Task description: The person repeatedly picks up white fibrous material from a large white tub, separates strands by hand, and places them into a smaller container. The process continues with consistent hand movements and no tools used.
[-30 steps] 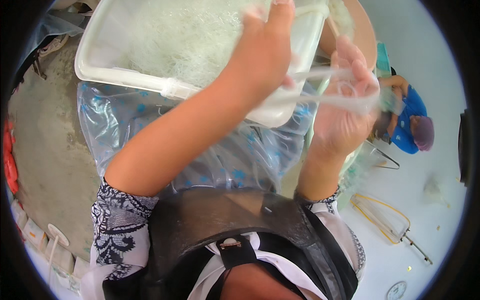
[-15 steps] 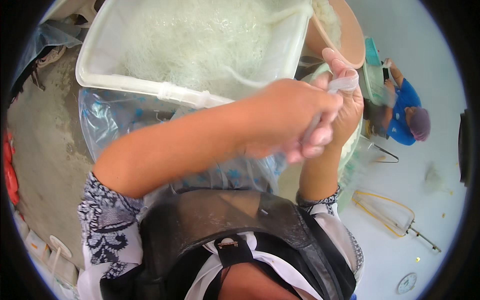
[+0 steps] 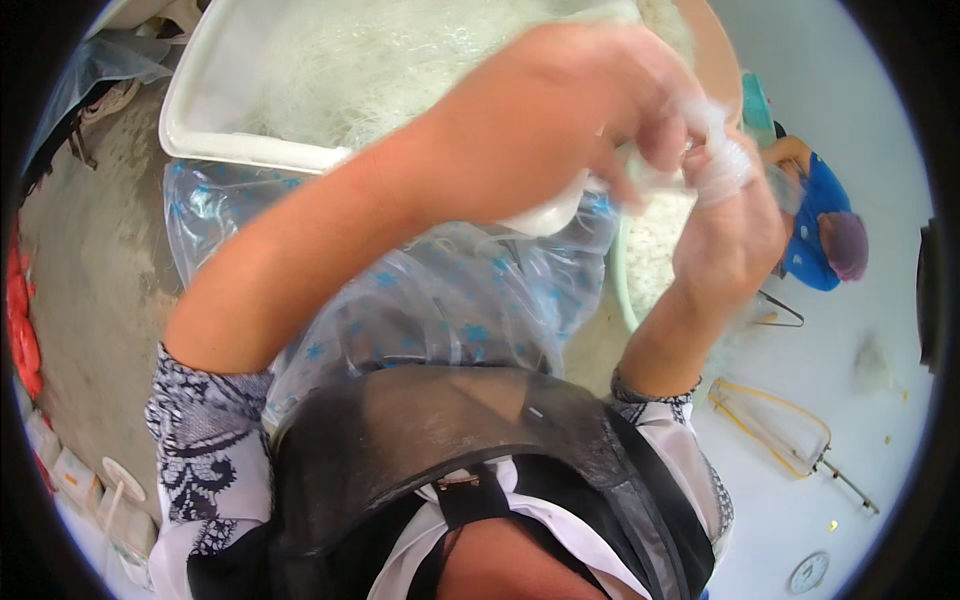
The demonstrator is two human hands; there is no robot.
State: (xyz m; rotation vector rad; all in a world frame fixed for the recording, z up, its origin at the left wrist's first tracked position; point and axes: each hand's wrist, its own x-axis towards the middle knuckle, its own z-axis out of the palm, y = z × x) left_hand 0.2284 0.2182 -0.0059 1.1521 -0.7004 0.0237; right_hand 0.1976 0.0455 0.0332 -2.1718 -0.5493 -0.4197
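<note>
A wet, whitish translucent strand (image 3: pixel 722 168) is wound round the fingers of my right hand (image 3: pixel 735 235), which is raised at the right with its fingers curled. Close against it, my left hand (image 3: pixel 570 120) reaches across from the left, its bent fingers at the strand; motion blurs their tips. Beneath my left forearm and hand lies a large white tub (image 3: pixel 250 150), holding a tangle of similar pale strands (image 3: pixel 370 75) in liquid. My left hand hides part of the tub's near rim.
A pale green basin (image 3: pixel 622 270) with white contents stands below my hands, and a peach basin (image 3: pixel 720 45) lies beyond. Clear plastic sheeting with blue flowers (image 3: pixel 440 290) covers my lap. At far right, a co-worker in a blue top (image 3: pixel 815 235) bends over. A yellow-edged frame (image 3: pixel 770 420) hangs on the wall.
Both hands have moved up and apart a little, my right one also further right. The strand is now wrapped in a thicker band round my right fingers. The green basin shows more.
</note>
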